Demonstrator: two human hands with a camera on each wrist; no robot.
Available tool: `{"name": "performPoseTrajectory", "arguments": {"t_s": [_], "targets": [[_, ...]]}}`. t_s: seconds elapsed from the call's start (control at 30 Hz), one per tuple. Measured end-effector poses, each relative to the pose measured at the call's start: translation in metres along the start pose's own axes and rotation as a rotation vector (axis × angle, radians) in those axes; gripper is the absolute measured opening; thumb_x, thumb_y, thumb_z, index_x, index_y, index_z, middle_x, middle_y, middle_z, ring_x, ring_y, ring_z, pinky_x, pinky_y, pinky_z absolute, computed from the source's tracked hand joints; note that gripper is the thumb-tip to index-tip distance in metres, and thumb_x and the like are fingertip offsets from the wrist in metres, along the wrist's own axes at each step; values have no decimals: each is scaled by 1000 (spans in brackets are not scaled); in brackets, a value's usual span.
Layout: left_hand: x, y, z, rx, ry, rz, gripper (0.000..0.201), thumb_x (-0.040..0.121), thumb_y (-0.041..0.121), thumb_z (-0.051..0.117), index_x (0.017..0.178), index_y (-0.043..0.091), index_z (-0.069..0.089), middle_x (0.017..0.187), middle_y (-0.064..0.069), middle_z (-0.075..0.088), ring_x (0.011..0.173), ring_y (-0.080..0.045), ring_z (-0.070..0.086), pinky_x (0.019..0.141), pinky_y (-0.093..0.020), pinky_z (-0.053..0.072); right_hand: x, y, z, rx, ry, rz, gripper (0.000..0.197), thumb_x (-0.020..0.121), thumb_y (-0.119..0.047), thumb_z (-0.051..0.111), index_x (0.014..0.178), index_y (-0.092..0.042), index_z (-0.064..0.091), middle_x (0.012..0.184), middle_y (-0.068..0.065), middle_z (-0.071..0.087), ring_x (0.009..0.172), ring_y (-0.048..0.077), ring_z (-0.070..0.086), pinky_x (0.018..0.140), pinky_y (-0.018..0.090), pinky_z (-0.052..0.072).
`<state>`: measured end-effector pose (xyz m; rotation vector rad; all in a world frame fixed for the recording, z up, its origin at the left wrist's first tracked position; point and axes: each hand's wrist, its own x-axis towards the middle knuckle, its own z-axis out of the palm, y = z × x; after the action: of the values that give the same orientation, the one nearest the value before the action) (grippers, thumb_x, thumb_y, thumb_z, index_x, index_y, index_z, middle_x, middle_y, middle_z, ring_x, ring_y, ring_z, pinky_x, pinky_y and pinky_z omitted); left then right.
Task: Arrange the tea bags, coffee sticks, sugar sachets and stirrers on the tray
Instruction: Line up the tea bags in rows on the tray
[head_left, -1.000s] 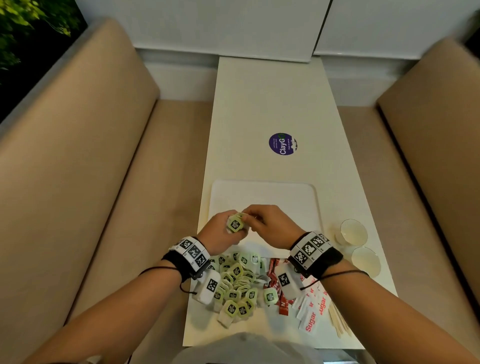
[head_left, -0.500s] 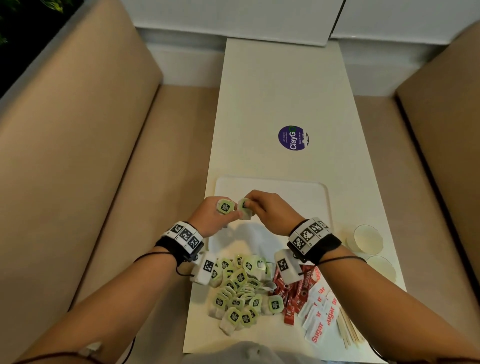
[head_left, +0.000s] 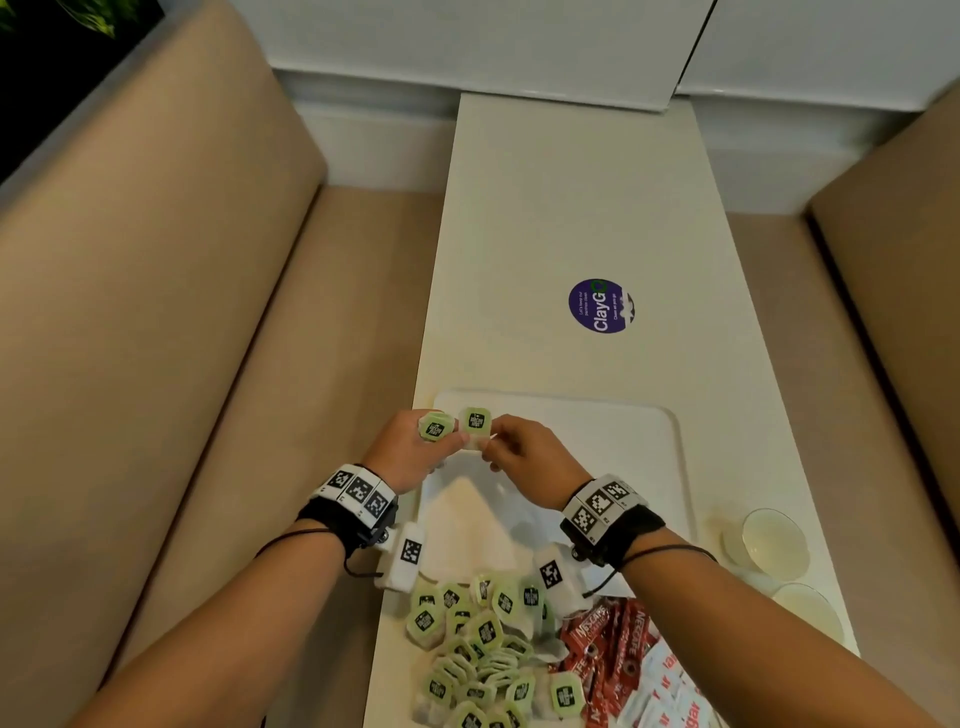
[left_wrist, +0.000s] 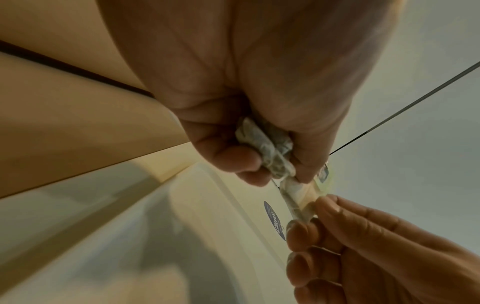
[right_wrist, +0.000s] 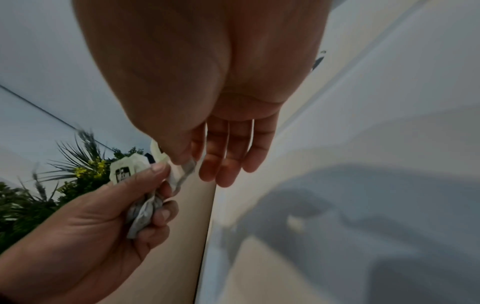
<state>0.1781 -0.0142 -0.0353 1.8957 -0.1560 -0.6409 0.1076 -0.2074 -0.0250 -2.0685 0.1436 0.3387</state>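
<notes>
While the 2 green-tagged tea bags (head_left: 475, 422) are held up just above the far left corner of the white tray (head_left: 597, 431), they look like featherweight things: soft paper pouches that crumple, each with a stiffer printed tag on a thin string. The left hand (head_left: 410, 457) has its fingers curled round a bunched pouch (left_wrist: 265, 144), with that bag's tag (head_left: 435, 427) showing above the knuckles. The right hand (head_left: 524, 457) pinches the other bag between thumb and forefinger, its 3 remaining fingers (right_wrist: 228, 156) hanging straight and loose. Going by the left wrist view, the 2 bags seem joined or tangled where the hands meet, though I cannot tell whether by string or by paper.

I judge that a hard tug could tear the paper or snap a string, so a gentle pull is wanted, with the hold taken on the stiff tag or the pouch's sealed edge and not on its soft middle. Nothing here is slippery or heavy; the risk is crushing and tearing.

Nearer the person, the loose heap of tea bags (head_left: 478, 644) lies on the table (head_left: 571, 208) at the tray's near edge, with red coffee sticks (head_left: 613, 644) to its right and sugar sachets (head_left: 670, 696) beyond them. 2 small clear cups (head_left: 774, 540) stand to the right of the tray.
</notes>
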Motion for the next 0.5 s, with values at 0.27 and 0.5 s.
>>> {"name": "performPoseTrajectory", "arguments": {"t_s": [0.27, 0.5], "targets": [[31, -7, -5, -70, 52, -41, 11, 86, 18, 78, 92, 12, 70, 69, -1, 65, 55, -13, 55, 53, -27, 49, 45, 11, 11, 13, 99, 103, 17, 100, -31, 58, 100, -18, 68, 86, -2, 72, 76, 13, 70, 72, 28, 55], [45, -17, -15, -13, 104, -92, 22, 86, 11, 72, 105, 14, 60, 80, -5, 65, 61, -15, 59, 53, -23, 46, 79, 11, 18, -57, 149, 185, 23, 101, -25, 57, 78, -20, 58, 76, -3, 62, 69, 14, 57, 61, 22, 39]]}}
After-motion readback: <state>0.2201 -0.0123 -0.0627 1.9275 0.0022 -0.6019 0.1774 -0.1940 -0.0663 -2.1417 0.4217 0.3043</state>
